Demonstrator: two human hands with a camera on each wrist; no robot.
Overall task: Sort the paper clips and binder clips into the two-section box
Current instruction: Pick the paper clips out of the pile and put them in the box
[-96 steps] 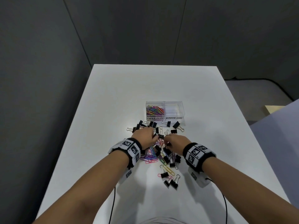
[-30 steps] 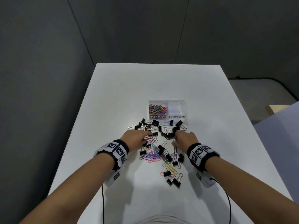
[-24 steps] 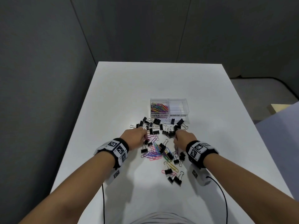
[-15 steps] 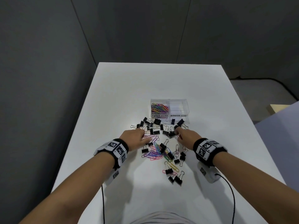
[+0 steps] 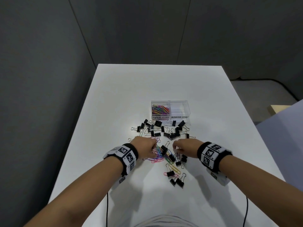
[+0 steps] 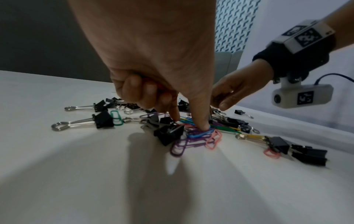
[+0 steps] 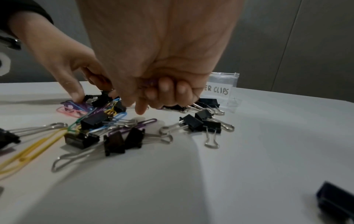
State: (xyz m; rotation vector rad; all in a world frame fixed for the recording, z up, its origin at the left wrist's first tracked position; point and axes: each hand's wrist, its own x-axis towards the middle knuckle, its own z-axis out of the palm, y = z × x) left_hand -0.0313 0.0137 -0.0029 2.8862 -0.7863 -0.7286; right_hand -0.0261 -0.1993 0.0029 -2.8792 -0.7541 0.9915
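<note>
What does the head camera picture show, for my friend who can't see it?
Two hands, left hand and right hand, pick at mixed paper clips and black binder clips on a white table. Behind sits a clear box, paper clips in its left section.

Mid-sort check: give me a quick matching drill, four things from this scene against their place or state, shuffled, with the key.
Things:
1. paper-clip section
2. binder-clip section
3. left hand
4. green paper clip

States:
A. holds no clips
B. fingertip pressed on a blue paper clip
C. lies flat on the table beside a binder clip
D. holds coloured clips

Pairs: 1-D, 2-A, 3-B, 4-C
</note>
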